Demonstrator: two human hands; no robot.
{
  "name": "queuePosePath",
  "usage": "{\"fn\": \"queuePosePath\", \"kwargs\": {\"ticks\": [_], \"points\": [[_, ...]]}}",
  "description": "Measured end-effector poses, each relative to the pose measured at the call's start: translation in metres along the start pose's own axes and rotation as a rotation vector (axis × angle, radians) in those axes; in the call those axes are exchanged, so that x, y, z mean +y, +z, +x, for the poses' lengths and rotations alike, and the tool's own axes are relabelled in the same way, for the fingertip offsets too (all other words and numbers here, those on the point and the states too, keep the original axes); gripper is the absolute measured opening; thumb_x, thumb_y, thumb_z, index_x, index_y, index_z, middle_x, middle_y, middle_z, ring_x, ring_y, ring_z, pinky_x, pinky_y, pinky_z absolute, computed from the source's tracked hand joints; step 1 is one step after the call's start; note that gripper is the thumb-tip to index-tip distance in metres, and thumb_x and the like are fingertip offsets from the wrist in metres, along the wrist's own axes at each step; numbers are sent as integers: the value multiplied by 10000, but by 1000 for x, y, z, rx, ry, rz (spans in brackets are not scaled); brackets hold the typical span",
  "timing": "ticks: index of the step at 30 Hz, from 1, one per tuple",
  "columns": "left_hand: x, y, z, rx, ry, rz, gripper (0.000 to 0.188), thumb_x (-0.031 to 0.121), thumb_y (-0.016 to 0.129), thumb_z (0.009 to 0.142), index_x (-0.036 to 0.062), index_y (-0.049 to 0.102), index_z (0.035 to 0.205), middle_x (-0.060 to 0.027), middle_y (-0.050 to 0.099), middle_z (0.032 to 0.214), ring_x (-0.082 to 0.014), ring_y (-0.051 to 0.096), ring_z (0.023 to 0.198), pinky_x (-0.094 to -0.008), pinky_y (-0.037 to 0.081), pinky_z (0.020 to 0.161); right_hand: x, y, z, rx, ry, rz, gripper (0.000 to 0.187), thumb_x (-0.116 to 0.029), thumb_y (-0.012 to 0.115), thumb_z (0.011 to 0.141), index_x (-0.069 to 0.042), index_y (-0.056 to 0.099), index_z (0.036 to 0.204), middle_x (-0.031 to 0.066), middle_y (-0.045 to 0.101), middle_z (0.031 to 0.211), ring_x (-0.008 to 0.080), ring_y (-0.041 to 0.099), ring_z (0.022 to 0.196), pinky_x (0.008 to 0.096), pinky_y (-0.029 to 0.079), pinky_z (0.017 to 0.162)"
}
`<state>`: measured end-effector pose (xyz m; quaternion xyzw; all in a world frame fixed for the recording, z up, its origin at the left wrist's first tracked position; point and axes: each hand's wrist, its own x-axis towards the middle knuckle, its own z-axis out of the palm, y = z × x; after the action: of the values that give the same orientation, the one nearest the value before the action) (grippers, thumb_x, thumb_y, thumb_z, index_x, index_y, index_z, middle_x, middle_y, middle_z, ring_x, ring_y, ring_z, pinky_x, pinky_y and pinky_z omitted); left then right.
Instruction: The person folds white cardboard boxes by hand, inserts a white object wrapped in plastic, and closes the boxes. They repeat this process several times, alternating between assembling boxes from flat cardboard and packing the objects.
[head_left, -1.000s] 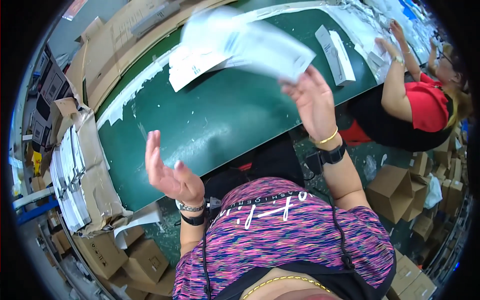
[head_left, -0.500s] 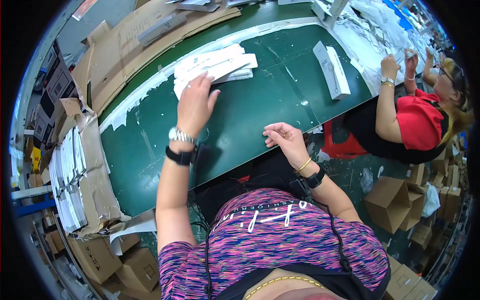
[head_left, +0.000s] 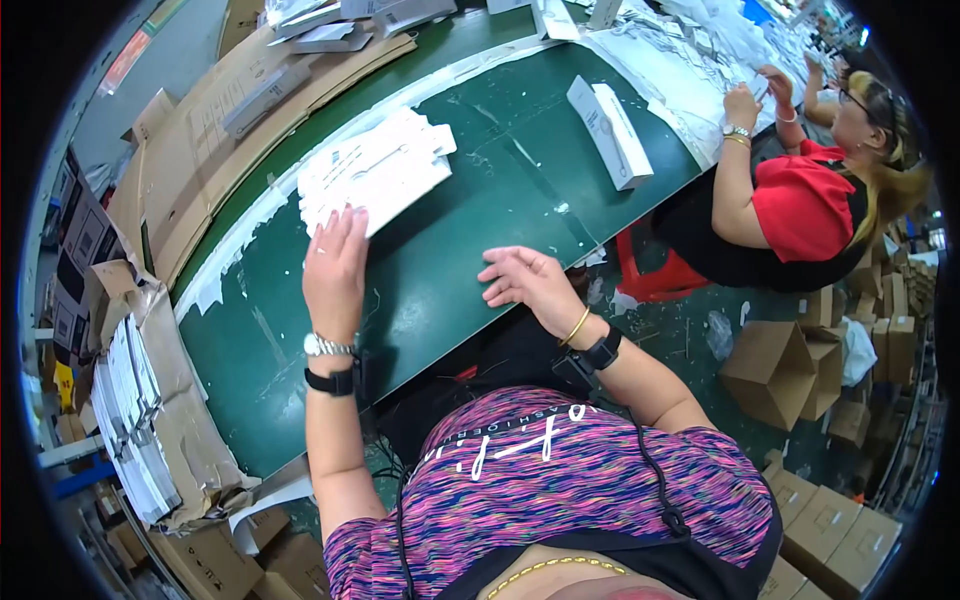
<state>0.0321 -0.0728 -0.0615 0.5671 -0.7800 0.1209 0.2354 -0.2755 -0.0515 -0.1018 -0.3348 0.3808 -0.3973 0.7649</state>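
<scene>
A stack of flat white printed cartons (head_left: 385, 165) lies toward the far left of the green table (head_left: 440, 310). My left hand (head_left: 338, 265) is at the stack's near edge, fingers stretched out and fingertips touching or just over the lowest corner; the thumb is hard to make out. Over the table's front edge hovers my right hand (head_left: 532, 285), empty, its fingers loosely bent and apart. To the right, a white box (head_left: 618, 140) with a raised flap lies on the tabletop, away from both hands.
Brown cardboard (head_left: 200, 170) borders the far left side, with more white boxes beyond. Folded white cartons (head_left: 135, 420) stand in a holder at left. A co-worker in a red top (head_left: 810, 205) sits at right, near a red stool (head_left: 650, 275) and open brown boxes (head_left: 775, 370).
The whole view has shifted. My left hand has drawn back from the top of the cartons to their near edge, and the stack looks less fanned out. My right fingers have spread slightly.
</scene>
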Motion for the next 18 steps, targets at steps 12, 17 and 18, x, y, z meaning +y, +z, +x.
{"fn": "queuePosePath", "kwargs": {"ticks": [12, 17, 18], "points": [[83, -49, -93, -202, -128, -326, 790, 227, 858, 816, 71, 515, 1511, -176, 497, 1576, -392, 440, 1482, -575, 310, 1231, -16, 34, -2, -63, -23, -126, 464, -32, 629, 1017, 6, 524, 1467, 97, 696, 1253, 128, 705, 1036, 275, 605, 835], [97, -57, -74, -258, -203, -298, 1082, 364, 935, 692, 59, 394, 1578, -182, 440, 1603, -379, 399, 1503, -579, 247, 1256, -9, 48, -10, -170, -61, -233, 464, 56, 636, 966, 9, 551, 1420, 83, 697, 1218, 72, 681, 991, 210, 578, 783], [97, -56, -74, -295, -201, -304, 1109, 366, 939, 677, 55, 379, 1582, -171, 451, 1581, -368, 419, 1486, -580, 239, 1256, -9, 47, -10, -183, -94, -238, 427, 53, 633, 967, 9, 566, 1387, 81, 698, 1204, 67, 676, 980, 206, 574, 779]]}}
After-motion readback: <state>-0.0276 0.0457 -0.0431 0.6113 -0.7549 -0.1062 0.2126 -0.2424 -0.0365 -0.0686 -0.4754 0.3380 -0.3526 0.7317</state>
